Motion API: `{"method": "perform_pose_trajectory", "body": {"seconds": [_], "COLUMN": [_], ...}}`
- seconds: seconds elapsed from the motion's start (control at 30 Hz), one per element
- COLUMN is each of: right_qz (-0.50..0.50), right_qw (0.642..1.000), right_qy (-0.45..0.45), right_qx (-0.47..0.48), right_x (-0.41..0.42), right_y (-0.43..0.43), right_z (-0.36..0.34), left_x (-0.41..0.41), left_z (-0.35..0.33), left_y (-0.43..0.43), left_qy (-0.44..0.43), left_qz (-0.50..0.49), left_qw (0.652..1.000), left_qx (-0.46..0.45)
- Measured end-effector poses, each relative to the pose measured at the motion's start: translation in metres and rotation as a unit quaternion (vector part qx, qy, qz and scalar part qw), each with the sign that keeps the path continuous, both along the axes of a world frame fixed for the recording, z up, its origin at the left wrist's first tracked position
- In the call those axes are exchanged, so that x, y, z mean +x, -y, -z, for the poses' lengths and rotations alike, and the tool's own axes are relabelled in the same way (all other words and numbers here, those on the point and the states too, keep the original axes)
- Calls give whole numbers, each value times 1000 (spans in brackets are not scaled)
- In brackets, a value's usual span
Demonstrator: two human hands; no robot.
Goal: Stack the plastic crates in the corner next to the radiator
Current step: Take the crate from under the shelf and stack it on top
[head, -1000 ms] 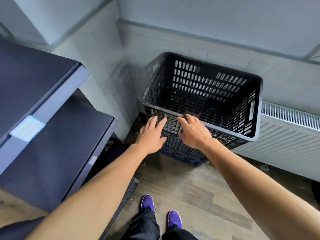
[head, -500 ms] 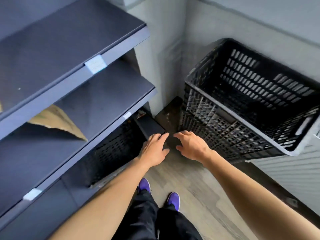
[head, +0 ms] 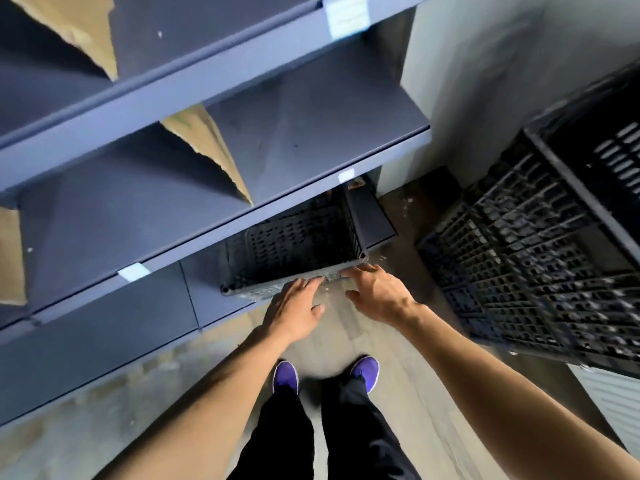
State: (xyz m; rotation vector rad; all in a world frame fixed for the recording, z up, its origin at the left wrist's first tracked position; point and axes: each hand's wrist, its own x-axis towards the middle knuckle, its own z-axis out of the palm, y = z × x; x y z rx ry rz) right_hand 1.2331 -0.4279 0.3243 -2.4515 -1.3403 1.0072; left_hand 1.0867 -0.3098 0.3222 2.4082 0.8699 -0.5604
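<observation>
A stack of black slotted plastic crates (head: 540, 258) stands at the right, in the corner by the grey wall, with the white radiator (head: 609, 396) just below it in view. Another black crate (head: 294, 244) sits low under the dark blue shelving, its near rim sticking out. My left hand (head: 294, 308) and my right hand (head: 377, 292) hover at that near rim, fingers spread, fingertips at or just touching the rim. Neither hand grips anything.
Dark blue shelves (head: 207, 161) fill the left and top, with torn brown cardboard (head: 211, 147) lying on them. My purple shoes (head: 285, 375) stand on the wooden floor (head: 408, 393) below my hands. The grey wall corner (head: 467, 81) rises behind the stack.
My view has swung left, away from the stacked crates toward the shelving. Both hands left the stack's top crate and moved over to the rim of the crate under the bottom shelf.
</observation>
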Motion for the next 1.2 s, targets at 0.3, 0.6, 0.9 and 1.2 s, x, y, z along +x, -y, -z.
{"method": "perform_pose_trajectory", "body": {"seconds": [0.3, 0.6, 0.9, 1.2], "right_qz": [-24, -17, -4, -4], "right_qw": [999, 998, 998, 999], "right_qy": [3, 15, 25, 45], "right_qx": [-34, -51, -52, -20], "right_x": [-38, -58, -58, -50], "right_y": [-35, -79, -88, -106], "right_z": [35, 83, 142, 241], "left_x": [-49, -67, -69, -55], "left_z": [47, 98, 162, 264], "left_y": [-28, -86, -115, -131], "left_qy": [-15, -12, -45, -29], "left_qz": [-29, -9, 32, 44], "left_qw": [999, 999, 998, 997], "left_qx": [-35, -35, -8, 59]}}
